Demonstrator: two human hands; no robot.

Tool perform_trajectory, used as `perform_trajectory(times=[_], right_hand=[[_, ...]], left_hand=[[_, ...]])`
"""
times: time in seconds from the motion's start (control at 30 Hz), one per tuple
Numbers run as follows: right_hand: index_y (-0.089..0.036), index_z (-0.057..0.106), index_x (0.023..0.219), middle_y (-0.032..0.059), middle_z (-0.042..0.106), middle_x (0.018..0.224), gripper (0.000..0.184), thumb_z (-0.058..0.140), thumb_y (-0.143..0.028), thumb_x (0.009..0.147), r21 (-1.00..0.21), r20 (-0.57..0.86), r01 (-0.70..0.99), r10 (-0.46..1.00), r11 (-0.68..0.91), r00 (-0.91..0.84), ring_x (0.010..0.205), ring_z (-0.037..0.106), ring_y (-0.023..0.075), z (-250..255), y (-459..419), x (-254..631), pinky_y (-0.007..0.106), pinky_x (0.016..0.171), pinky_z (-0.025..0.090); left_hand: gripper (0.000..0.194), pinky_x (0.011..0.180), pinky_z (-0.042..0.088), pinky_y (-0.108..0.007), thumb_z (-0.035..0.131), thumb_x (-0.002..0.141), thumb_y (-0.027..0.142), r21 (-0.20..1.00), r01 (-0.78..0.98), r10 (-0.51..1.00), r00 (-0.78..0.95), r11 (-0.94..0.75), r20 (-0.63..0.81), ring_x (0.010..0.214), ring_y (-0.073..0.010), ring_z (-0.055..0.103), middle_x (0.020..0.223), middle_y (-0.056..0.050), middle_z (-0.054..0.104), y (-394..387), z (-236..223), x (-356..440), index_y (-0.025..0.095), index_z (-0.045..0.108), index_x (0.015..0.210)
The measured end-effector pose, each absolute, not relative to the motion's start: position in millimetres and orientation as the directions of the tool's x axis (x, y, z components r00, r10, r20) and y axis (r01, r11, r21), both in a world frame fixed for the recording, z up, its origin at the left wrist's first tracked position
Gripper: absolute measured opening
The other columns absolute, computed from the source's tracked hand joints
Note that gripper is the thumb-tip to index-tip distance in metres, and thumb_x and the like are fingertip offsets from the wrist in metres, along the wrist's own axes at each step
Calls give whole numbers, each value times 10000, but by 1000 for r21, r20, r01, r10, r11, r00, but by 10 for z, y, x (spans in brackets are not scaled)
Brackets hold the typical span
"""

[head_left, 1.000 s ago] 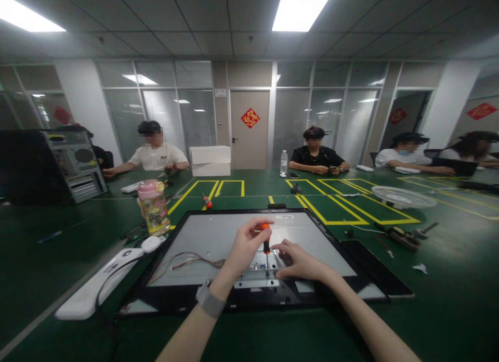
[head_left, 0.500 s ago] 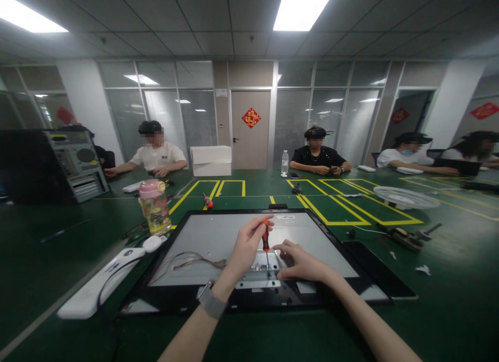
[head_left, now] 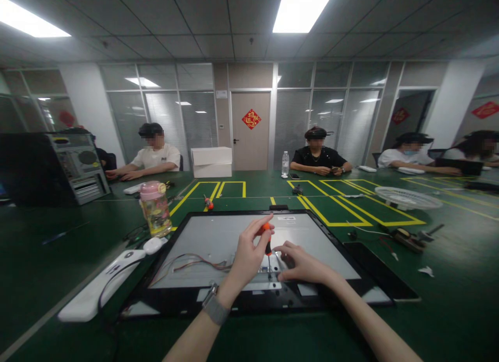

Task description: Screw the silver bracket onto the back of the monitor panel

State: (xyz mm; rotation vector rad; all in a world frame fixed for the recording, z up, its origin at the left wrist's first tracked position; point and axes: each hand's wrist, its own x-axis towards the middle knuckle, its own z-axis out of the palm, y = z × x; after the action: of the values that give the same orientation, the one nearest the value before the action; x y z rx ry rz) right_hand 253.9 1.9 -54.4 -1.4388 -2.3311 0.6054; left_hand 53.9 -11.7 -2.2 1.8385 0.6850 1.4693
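Observation:
An orange-and-black screwdriver point(head_left: 268, 247) stands nearly upright over a metal bracket point(head_left: 276, 261) on the back of a flat display panel point(head_left: 198, 232). My left hand point(head_left: 251, 247) is closed on its handle, fingers near the orange top. The screwdriver's thin shaft points down at the bracket; its exact contact is too small to make out. Just right of the shaft, my right hand point(head_left: 302, 263) rests on the bracket with thumb and forefinger apart. Thin coloured wires point(head_left: 195, 259) run left from the bracket, partly behind my left hand.
Left of the panel are a white power strip point(head_left: 103, 284) and a pink-lidded bottle point(head_left: 155, 208). A black slab point(head_left: 380, 268) lies along the right edge, near a brown-and-black tool point(head_left: 407, 237). A computer case point(head_left: 81, 167) stands far left. Several people sit across the table.
My left hand has shifted slightly around the handle, and the screwdriver leans a little differently. My right hand stays almost still. The person at the left has drawn a hand toward the computer case.

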Motion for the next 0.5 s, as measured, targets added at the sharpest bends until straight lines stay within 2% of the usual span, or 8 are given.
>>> perform_trajectory(times=[0.1, 0.23, 0.3, 0.4, 0.5], right_hand=[[-257, 585, 1273, 47, 558, 1046, 674, 801, -467, 671, -514, 59, 757, 897, 404, -438, 948, 545, 251, -567, 35, 2547, 357, 870, 433], [-253, 586, 1276, 48, 559, 1048, 676, 800, -469, 672, -511, 47, 766, 903, 390, -428, 967, 539, 258, -555, 29, 2545, 364, 883, 429], [-259, 582, 1281, 46, 557, 1054, 680, 801, -466, 671, -514, 42, 767, 904, 384, -425, 969, 541, 256, -538, 17, 2541, 362, 885, 431], [-270, 582, 1278, 43, 555, 1065, 670, 805, -450, 672, -528, 41, 759, 904, 381, -425, 971, 548, 250, -519, 3, 2537, 353, 884, 435], [-270, 585, 1274, 44, 555, 1072, 669, 808, -449, 669, -536, 39, 756, 906, 376, -422, 980, 549, 253, -516, 2, 2538, 354, 895, 433]], left_hand=[[329, 824, 476, -298, 585, 872, 282, 764, 33, 753, 201, -644, 626, 850, -166, 587, 899, -50, 612, -108, -22, 536, 197, 677, 1177], [348, 870, 472, -327, 481, 929, 323, 791, -53, 760, 245, -609, 602, 911, -180, 600, 991, -78, 643, -124, 12, 529, 192, 670, 1190], [344, 848, 482, -326, 501, 918, 332, 809, -86, 773, 251, -582, 582, 896, -183, 608, 984, -81, 645, -125, 19, 534, 185, 676, 1175], [282, 773, 484, -292, 593, 861, 312, 803, -24, 788, 173, -596, 591, 828, -171, 593, 870, -50, 595, -117, 16, 542, 187, 718, 1081], [280, 804, 472, -292, 567, 876, 295, 779, 44, 776, 138, -626, 616, 867, -173, 584, 906, -54, 598, -110, 21, 529, 201, 715, 1095]])
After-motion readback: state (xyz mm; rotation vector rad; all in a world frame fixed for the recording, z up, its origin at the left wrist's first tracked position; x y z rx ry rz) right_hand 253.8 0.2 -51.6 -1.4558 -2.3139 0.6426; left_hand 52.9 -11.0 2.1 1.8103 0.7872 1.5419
